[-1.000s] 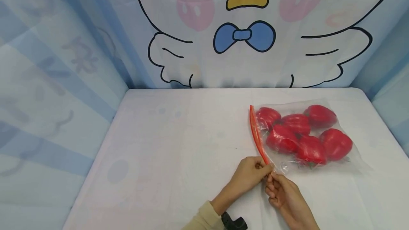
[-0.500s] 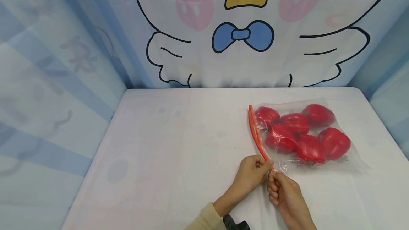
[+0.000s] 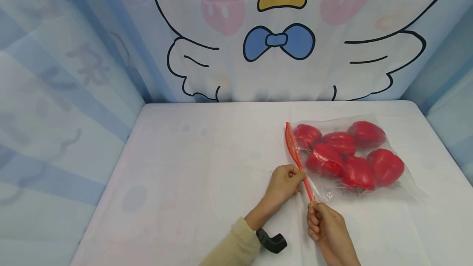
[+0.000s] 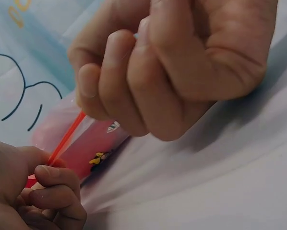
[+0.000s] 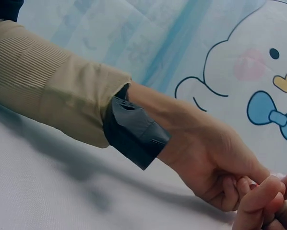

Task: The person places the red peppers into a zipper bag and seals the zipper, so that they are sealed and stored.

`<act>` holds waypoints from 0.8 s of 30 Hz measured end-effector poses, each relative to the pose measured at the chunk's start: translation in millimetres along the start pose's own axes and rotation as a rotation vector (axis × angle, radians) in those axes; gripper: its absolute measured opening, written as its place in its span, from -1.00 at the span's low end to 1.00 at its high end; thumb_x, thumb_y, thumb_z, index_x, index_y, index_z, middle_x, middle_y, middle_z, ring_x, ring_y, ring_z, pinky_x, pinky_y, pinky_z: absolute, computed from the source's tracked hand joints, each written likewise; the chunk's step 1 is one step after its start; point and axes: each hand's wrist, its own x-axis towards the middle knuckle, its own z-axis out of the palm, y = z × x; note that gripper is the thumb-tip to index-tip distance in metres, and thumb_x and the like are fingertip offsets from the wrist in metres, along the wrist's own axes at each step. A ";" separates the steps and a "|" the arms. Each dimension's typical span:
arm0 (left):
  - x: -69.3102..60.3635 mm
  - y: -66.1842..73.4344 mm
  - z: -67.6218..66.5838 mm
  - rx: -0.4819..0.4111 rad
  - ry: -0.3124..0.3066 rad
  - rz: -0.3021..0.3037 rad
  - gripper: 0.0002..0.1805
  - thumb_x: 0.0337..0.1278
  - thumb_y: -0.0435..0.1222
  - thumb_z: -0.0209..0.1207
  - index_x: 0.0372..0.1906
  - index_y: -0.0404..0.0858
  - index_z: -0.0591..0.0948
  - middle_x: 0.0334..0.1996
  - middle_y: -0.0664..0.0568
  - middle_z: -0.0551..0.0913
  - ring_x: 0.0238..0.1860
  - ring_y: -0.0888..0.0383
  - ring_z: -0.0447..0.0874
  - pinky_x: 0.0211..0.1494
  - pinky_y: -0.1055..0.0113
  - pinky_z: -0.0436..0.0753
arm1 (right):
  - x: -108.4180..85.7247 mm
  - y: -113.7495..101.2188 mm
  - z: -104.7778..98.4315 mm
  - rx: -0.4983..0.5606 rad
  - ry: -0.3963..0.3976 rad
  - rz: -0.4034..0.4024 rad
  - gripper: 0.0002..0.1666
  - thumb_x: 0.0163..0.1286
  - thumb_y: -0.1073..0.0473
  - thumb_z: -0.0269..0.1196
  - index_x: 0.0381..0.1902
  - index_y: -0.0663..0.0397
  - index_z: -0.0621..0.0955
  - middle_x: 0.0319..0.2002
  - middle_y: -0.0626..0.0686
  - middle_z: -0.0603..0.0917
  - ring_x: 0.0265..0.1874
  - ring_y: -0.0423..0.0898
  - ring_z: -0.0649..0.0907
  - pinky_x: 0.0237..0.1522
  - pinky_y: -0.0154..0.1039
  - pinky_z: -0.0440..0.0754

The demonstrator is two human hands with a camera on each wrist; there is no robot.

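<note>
A clear zip-lock bag [image 3: 321, 192] with a red-orange seal strip lies on the right half of the table. Several red bell peppers [image 3: 327, 160] are inside it. My left hand [image 3: 282, 184] pinches the strip between thumb and fingers, partway up from its near end. At that near end, my right hand [image 3: 327, 223] grips the bag's corner. In the left wrist view, the strip runs taut between my left hand [image 4: 167, 67] and my right hand [image 4: 47, 191]. The left fingertips are partly hidden there. In the right wrist view, my right hand [image 5: 266, 203] overlaps the left fingertips.
The white-covered table [image 3: 184, 184] extends left of the bag. A printed curtain [image 3: 281, 73] stands along the back, with more curtain [image 3: 55, 134] on the left side. A black wrist device [image 3: 272, 242] juts out from the left sleeve.
My left hand has slid up along the seal strip, away from my right hand, so more strip shows between them. The right hand stays at the near corner. The peppers keep their places.
</note>
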 end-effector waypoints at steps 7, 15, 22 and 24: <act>13.5 0.8 -3.1 0.003 0.014 0.021 -0.67 0.45 -0.21 0.25 -0.44 -0.34 0.63 -0.76 0.17 0.41 -0.70 0.34 0.34 -0.58 0.52 0.32 | -1.3 1.5 -0.2 -0.006 -0.002 -0.020 -0.63 0.64 0.13 -0.01 -0.42 -0.04 0.56 -0.58 -0.14 0.40 -0.61 -0.25 0.33 -0.58 -0.37 0.30; 25.5 3.0 -7.0 -0.029 0.033 0.023 -0.66 0.45 -0.21 0.25 -0.43 -0.37 0.63 -0.76 0.14 0.40 -0.71 0.33 0.33 -0.61 0.50 0.30 | -3.2 2.1 1.2 -0.018 0.020 -0.002 -0.66 0.62 0.15 -0.01 -0.41 -0.02 0.55 -0.58 -0.13 0.37 -0.62 -0.23 0.33 -0.58 -0.35 0.30; 39.6 2.8 -11.3 -0.034 0.083 0.010 -0.66 0.47 -0.19 0.24 -0.36 -0.39 0.68 -0.77 0.16 0.41 -0.73 0.34 0.36 -0.62 0.51 0.33 | -5.8 1.9 1.3 -0.020 0.041 0.019 -0.65 0.61 0.15 0.00 -0.42 0.00 0.56 -0.59 -0.11 0.36 -0.64 -0.22 0.32 -0.59 -0.35 0.31; 44.0 3.1 -13.5 -0.023 0.099 0.008 -0.65 0.48 -0.17 0.23 -0.39 -0.36 0.66 -0.79 0.15 0.40 -0.73 0.33 0.35 -0.62 0.51 0.33 | -6.7 2.4 1.2 -0.024 0.040 0.022 -0.65 0.61 0.15 0.01 -0.44 0.00 0.54 -0.60 -0.11 0.35 -0.64 -0.23 0.31 -0.60 -0.35 0.31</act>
